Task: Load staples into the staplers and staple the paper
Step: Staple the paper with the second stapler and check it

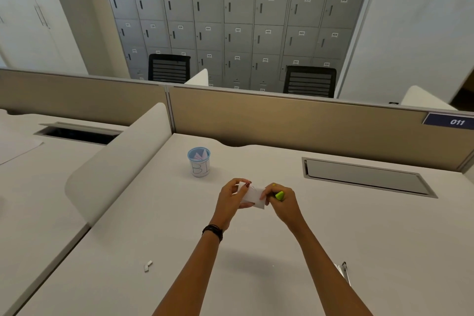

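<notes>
A small white piece of paper [252,197] is held above the middle of the white desk [256,251]. My left hand [232,199] pinches its left edge between thumb and fingers. My right hand [280,200] is closed around a small lime-green stapler [279,195], whose tip shows between the fingers at the paper's right edge. Most of the stapler is hidden inside the hand. A short strip of staples [148,265] lies on the desk near the front left.
A paper cup [198,165] with a blue rim holds folded slips behind the hands. A closed cable hatch [366,177] is set into the desk at right. A partly hidden metallic object [343,270] lies beside my right forearm. A beige partition [282,120] bounds the desk's back.
</notes>
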Demonstrator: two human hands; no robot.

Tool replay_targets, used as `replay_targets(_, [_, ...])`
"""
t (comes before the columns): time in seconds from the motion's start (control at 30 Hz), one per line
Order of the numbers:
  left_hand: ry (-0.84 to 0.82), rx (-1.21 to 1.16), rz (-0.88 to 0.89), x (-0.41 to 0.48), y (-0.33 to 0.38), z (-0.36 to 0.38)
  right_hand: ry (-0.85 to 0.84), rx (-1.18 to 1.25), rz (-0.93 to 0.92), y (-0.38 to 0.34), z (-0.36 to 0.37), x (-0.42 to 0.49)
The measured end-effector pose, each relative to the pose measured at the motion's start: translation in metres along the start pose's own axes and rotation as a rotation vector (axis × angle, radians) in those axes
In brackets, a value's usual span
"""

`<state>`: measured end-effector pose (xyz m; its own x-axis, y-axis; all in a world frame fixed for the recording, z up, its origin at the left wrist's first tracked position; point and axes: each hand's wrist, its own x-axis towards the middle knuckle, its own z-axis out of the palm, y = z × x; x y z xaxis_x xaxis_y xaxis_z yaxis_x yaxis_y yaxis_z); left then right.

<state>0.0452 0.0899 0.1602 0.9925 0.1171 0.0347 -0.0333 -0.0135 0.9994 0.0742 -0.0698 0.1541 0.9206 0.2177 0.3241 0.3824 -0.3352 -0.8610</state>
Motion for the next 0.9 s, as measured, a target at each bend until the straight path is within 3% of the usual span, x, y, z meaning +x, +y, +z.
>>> replay_targets(0.23, [0.017, 0.023, -0.017, -0.006, -0.001, 0.011, -0.002, 0.04, 0.071, 0.005, -0.01, -0.01])
replay_targets(0.57, [0.073, 0.067, -0.075, -0.013, -0.007, 0.018, -0.089, -0.12, -0.114, 0.009, -0.014, -0.018])
replay_targets(0.73, [0.086, -0.02, -0.065, -0.018, -0.006, 0.017, 0.073, 0.122, 0.043, 0.008, -0.017, -0.023])
replay_targets(0.9, [0.12, 0.041, -0.017, -0.022, -0.006, 0.013, 0.227, 0.496, 0.276, 0.008, -0.022, -0.034])
